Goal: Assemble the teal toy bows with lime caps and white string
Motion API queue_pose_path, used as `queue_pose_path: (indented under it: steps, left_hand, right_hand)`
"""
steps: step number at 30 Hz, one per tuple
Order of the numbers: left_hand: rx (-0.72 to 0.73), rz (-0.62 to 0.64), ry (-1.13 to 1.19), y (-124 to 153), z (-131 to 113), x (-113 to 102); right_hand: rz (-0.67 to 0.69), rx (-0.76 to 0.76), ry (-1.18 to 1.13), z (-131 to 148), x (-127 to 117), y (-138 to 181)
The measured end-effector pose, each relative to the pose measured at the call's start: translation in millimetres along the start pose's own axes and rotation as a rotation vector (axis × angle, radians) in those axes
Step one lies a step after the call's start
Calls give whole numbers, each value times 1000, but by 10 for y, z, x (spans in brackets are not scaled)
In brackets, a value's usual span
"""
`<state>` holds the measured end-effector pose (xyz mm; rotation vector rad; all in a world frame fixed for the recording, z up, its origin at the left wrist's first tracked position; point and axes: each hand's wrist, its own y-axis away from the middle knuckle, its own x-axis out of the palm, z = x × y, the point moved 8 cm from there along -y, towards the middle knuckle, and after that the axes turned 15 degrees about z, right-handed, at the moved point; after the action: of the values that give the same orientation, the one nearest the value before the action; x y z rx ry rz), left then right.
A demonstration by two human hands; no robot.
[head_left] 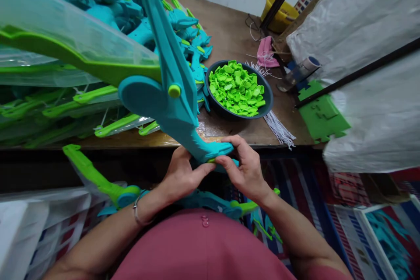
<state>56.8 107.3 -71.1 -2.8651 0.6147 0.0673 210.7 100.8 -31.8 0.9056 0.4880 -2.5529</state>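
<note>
Both my hands are on one turquoise plastic winged toy (173, 113), which stands up in front of me. A long green arm with clear film runs from it to the upper left, and a round green cap sits on its side. My left hand (183, 175) is closed around the lower part, its thumb on a small green piece (211, 160). The right hand (244, 168) pinches the narrow turquoise end, with its thumb beside the left thumb. The fingers behind the toy are partly hidden. Past my hands, a dark bowl (267, 107) holds many small green plastic pieces (236, 87).
Similar turquoise toys (105, 13) are piled at the left of the wooden table (229, 17). White ties (278, 129), a pink cloth (266, 52), a green foam mat piece (323, 113) and a yellow container (278, 13) lie to the right. A white crate (365, 227) stands at lower right.
</note>
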Motion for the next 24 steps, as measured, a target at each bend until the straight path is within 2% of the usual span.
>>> queue_pose_path:
  steps: [4, 7, 11, 13, 15, 16, 17, 19, 21, 24]
  left_hand:
    - [-70, 77, 28, -29, 84, 61]
    - [-126, 179, 135, -35, 117, 162]
    - [-116, 306, 216, -23, 22, 263]
    - [-51, 275, 180, -14, -69, 228]
    - [-6, 202, 172, 13, -112, 171]
    - [0, 171, 179, 32, -107, 151]
    - [-4, 157, 185, 52, -90, 146]
    - [-23, 144, 204, 90, -39, 150]
    - [-32, 120, 258, 125, 3, 150]
    - [0, 53, 336, 176, 4, 126]
  right_hand:
    - [-23, -14, 5, -44, -63, 35]
    - [-102, -24, 18, -40, -133, 124]
    - [-183, -221, 154, 246, -140, 312]
    - [-134, -346, 183, 406, -111, 389]
    - [17, -419, 93, 433, -103, 408]
    - [96, -405, 25, 363, -133, 397]
    - [141, -339, -14, 220, -201, 372]
    - [94, -45, 84, -295, -466, 321]
    - [-54, 395, 441, -968, -870, 369]
    - [-171, 653, 597, -1737, -1271, 472]
